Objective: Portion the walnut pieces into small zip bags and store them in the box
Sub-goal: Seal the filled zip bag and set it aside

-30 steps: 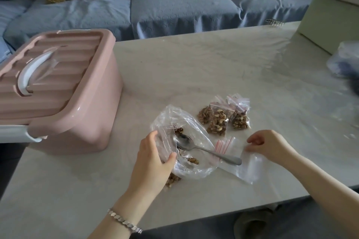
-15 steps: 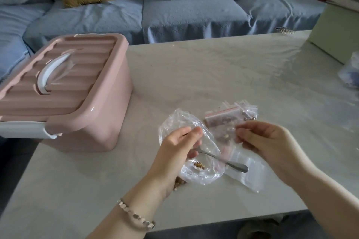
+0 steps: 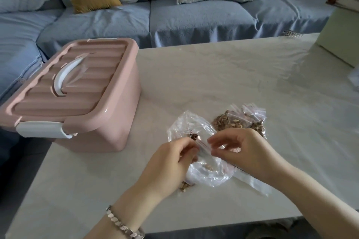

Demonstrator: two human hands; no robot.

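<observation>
The pink storage box point(image 3: 101, 114) sits at the left edge of the surface point(image 3: 223, 75), its ribbed lid shut and its white latch down. Near the front edge lies a large clear bag point(image 3: 211, 176), nearly flat, with only a few walnut pieces point(image 3: 194, 137) inside and some crumbs on the surface beside it. Just above it the left hand point(image 3: 171, 163) and right hand point(image 3: 244, 151) each pinch the red-striped mouth of a small zip bag point(image 3: 203, 145); whether it holds anything I cannot tell. Behind the right hand, the filled zip bags point(image 3: 239, 120) lie clustered, packed with walnut.
</observation>
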